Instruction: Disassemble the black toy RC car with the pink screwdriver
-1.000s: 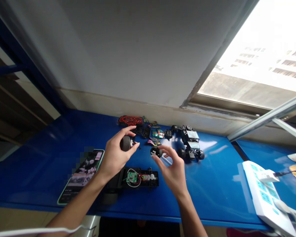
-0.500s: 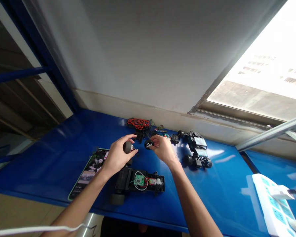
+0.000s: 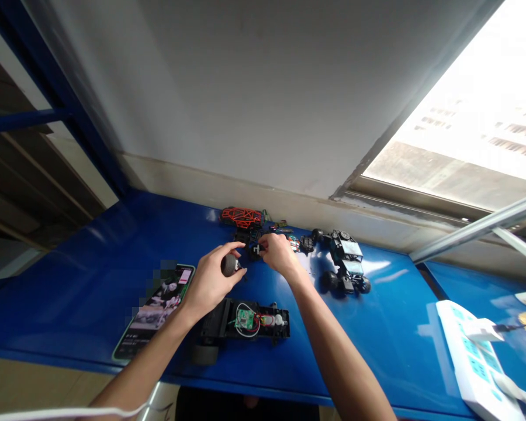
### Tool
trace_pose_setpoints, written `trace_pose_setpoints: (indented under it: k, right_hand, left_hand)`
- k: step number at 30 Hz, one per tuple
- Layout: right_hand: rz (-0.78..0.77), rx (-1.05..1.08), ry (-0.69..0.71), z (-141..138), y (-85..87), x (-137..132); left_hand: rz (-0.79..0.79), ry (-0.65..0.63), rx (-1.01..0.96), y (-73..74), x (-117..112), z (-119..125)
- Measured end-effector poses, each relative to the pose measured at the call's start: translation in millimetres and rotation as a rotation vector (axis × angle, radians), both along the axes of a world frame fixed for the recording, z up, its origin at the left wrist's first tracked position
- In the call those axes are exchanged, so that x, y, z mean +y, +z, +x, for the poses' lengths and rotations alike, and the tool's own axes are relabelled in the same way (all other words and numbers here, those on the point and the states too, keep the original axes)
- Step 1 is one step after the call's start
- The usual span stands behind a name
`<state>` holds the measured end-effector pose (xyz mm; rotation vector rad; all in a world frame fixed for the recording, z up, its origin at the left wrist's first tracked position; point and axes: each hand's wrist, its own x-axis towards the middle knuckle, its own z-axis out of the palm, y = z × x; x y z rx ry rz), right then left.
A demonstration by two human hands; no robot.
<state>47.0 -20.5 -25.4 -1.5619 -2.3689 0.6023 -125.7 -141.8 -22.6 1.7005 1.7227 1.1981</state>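
Note:
My left hand [image 3: 213, 278] is curled around a small black toy-car wheel [image 3: 229, 265], its thumb and forefinger tips apart. My right hand [image 3: 279, 252] has its fingertips on another black wheel [image 3: 255, 251] with a pale hub piece, just short of the dark loose parts; the hand covers part of that wheel. Below both hands lies a black toy-car chassis [image 3: 221, 318] with a green circuit board [image 3: 244, 319], looped wires and a fat wheel [image 3: 204, 354] at its left end.
Behind the hands lie a red-framed car body [image 3: 242, 217] and several small loose parts. A black toy truck [image 3: 347, 263] stands right of them. Left is a phone [image 3: 160, 304] with a lit screen; far right, a white power strip [image 3: 470, 356] with plugs. A wall [image 3: 245, 117] backs the table.
My right hand has moved away and slightly left with its wheel, toward the loose parts. My left hand still has its wheel and has shifted a little. The view has shifted slightly.

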Motion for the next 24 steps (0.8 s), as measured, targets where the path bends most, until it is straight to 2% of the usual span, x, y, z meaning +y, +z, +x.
trace_pose_setpoints:
  k: [6,12,17,21,22,24]
  right_hand:
    - [-0.004,0.064,-0.009,2.1,2.3,-3.3]
    - [0.018,0.313,-0.053,12.1,23.4,-27.6]
    - [-0.179,0.561,0.023,28.6,30.5,-64.4]
    - [-0.499,0.907,0.035,39.3,27.5,-82.6]
    - [-0.534,0.966,0.015,41.2,26.5,-84.4]
    - [-0.506,1.007,-0.044,45.0,25.1,-85.0]
  left_hand:
    - [-0.006,0.014,-0.029,0.7,-1.6,1.8]
    - [-0.02,0.049,-0.153,4.2,-4.0,4.3]
    - [0.0,-0.005,-0.327,10.5,-3.8,15.2]
    - [0.046,-0.011,-0.354,16.5,-0.4,25.5]
    - [0.04,-0.022,-0.35,17.8,0.4,27.2]
    - [0.013,-0.053,-0.327,19.8,1.6,29.2]
